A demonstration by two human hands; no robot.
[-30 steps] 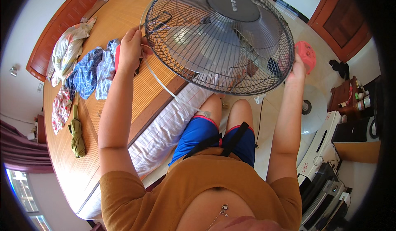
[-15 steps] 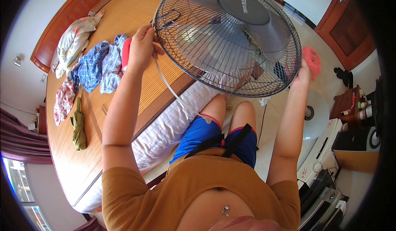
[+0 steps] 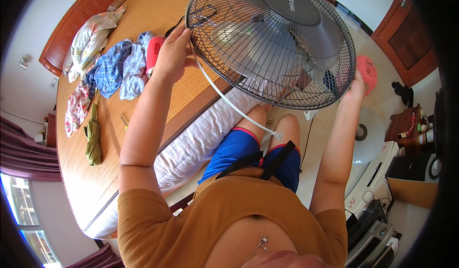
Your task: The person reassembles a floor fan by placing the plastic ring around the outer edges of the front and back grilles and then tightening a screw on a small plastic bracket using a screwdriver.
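Note:
A round fan head (image 3: 270, 45) with a black wire guard and see-through blades is tilted up before me, its dark middle cap at the upper right. My left hand (image 3: 174, 55) grips the guard's rim at the left. A thin white band (image 3: 229, 103) hangs from beside that hand in a curve, its clip-like end over my lap. At the right rim, my right hand (image 3: 354, 89) holds the guard, fingers partly hidden behind it. Just beyond the right hand shows a pink-red patterned object (image 3: 366, 73). What bears the fan underneath is mostly hidden.
A bed with a woven mat (image 3: 107, 172) fills the left, holding blue checked clothes (image 3: 112, 69), a red cylinder (image 3: 153, 53) and a folded green umbrella (image 3: 93, 136). A pale disc with a dark hub (image 3: 361, 132) lies on the right floor, near a white cabinet (image 3: 375, 177) and a speaker (image 3: 413, 172).
The fan head has shifted slightly right and up in view with both hands on it. The white band's free end has swung right across my lap.

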